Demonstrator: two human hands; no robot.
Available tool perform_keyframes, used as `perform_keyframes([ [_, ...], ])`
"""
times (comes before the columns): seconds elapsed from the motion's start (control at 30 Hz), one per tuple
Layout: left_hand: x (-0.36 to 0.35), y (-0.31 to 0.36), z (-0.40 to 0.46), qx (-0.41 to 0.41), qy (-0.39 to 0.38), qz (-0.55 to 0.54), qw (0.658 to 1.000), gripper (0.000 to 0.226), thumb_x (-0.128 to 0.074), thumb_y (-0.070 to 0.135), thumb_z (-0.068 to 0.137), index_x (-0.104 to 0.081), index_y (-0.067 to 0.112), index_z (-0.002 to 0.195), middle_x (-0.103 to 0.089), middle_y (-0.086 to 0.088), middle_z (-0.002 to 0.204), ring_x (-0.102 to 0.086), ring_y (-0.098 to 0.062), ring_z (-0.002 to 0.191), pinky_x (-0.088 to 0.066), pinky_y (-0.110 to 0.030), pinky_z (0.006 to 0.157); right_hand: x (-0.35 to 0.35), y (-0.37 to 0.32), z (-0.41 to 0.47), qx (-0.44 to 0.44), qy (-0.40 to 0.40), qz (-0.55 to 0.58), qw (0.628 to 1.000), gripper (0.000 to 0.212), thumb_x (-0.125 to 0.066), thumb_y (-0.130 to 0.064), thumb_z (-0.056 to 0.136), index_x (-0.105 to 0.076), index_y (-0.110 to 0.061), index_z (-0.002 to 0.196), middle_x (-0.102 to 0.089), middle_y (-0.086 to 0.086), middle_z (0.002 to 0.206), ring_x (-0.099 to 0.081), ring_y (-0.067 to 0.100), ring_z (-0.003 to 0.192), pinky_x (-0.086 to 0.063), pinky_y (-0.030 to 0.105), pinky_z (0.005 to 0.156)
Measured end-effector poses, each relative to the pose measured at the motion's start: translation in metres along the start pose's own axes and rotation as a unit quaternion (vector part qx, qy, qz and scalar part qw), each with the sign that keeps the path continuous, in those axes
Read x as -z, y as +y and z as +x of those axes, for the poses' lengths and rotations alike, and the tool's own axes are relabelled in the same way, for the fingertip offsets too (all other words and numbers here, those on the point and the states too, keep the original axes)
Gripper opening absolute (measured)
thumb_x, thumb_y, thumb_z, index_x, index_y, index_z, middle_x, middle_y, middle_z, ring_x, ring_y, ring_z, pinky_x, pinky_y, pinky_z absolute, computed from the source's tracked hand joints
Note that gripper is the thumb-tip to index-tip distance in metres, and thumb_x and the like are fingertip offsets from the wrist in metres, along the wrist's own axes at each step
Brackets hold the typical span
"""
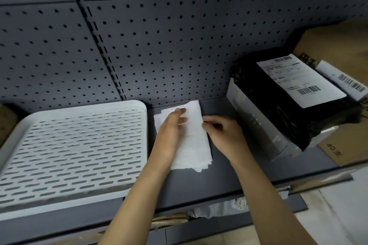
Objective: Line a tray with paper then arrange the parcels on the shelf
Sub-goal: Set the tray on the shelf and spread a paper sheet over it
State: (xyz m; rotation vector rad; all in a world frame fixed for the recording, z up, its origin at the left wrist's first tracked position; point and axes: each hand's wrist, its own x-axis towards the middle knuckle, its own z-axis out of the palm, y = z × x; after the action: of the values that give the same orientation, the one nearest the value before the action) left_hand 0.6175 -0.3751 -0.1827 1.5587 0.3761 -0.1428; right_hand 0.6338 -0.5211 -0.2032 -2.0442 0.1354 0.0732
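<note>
Dark grey pegboard panels (159, 36) rise behind a flat grey metal shelf (199, 181), and everything sits on that shelf. Near its middle lies a folded white paper sheet (191, 141), flat on the shelf just right of the tray and apart from it. The left hand (171, 129) rests on the paper's left part with fingers straight and slightly spread, pressing it down. The right hand (223, 131) meets the paper's right edge with fingers curled; whether thumb and finger actually pinch the edge cannot be told, since the fingertips are turned under.

Left of the paper stands a white slotted plastic tray (75, 145), bare inside, its near and left rims running out of view. To the right, well apart from the paper, is a black plastic-wrapped parcel with a white barcode label (294, 95), lying on a grey box (253, 123). Behind and beside it are brown cardboard boxes (328, 45), cut off by the right edge; their printing is too blurred to read. Below the shelf's front lip, pale wrapped packages (225, 207) show only in part.
</note>
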Motion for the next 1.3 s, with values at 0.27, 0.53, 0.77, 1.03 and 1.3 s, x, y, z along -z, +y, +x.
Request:
perform_keyframes([
  [0.27,0.008,0.002,-0.003,0.008,-0.049,0.017,0.999,0.038,-0.04,0.044,0.103,-0.064,0.032,0.13,-0.066,0.007,0.13,-0.058,-0.014,0.126,-0.04,-0.029,0.106,-0.017,-0.016,-0.007,0.044,0.032,0.033,0.998,0.019,-0.077,-0.021,0.081,-0.071,-0.034,0.094,-0.074,-0.017,0.087,-0.069,0.0,0.085,-0.056,0.023,0.079],
  [0.53,0.046,0.032,-0.014,-0.202,0.056,0.099,0.973,0.051,-0.074,0.026,0.089,-0.059,0.038,0.136,-0.06,0.016,0.135,-0.057,-0.004,0.12,-0.044,-0.019,0.097,0.001,-0.054,-0.022,0.12,0.033,0.069,0.99,0.025,-0.068,-0.007,0.083,-0.069,-0.032,0.089,-0.072,-0.018,0.085,-0.067,-0.004,0.081,-0.048,0.011,0.07],
  [0.77,0.082,0.1,-0.04,-0.207,-0.043,0.151,0.966,0.054,-0.083,0.041,0.078,-0.063,0.041,0.128,-0.067,0.024,0.124,-0.061,0.008,0.112,-0.048,-0.01,0.078,0.045,-0.115,-0.049,0.221,-0.031,0.074,0.972,0.024,-0.069,-0.009,0.089,-0.07,-0.028,0.104,-0.074,-0.011,0.09,-0.069,0.003,0.084,-0.053,0.016,0.075],
  [1.03,0.106,0.132,-0.085,-0.264,-0.06,0.09,0.958,0.017,-0.074,0.022,0.089,-0.077,0.016,0.105,-0.082,0.0,0.098,-0.078,-0.014,0.085,-0.062,-0.026,0.072,0.063,-0.16,-0.058,0.298,-0.039,0.096,0.949,0.024,-0.071,-0.008,0.09,-0.073,-0.026,0.106,-0.076,-0.008,0.093,-0.07,0.012,0.081,-0.053,0.018,0.075],
  [1.3,0.145,0.137,-0.104,-0.254,0.093,0.05,0.961,0.011,-0.072,0.029,0.091,-0.074,0.019,0.096,-0.076,0.004,0.087,-0.071,-0.013,0.078,-0.055,-0.031,0.069,0.0,-0.193,-0.066,0.442,0.071,0.017,0.894,0.018,-0.075,-0.018,0.083,-0.07,-0.021,0.099,-0.063,-0.011,0.101,-0.06,0.01,0.099,-0.047,0.024,0.087],
])
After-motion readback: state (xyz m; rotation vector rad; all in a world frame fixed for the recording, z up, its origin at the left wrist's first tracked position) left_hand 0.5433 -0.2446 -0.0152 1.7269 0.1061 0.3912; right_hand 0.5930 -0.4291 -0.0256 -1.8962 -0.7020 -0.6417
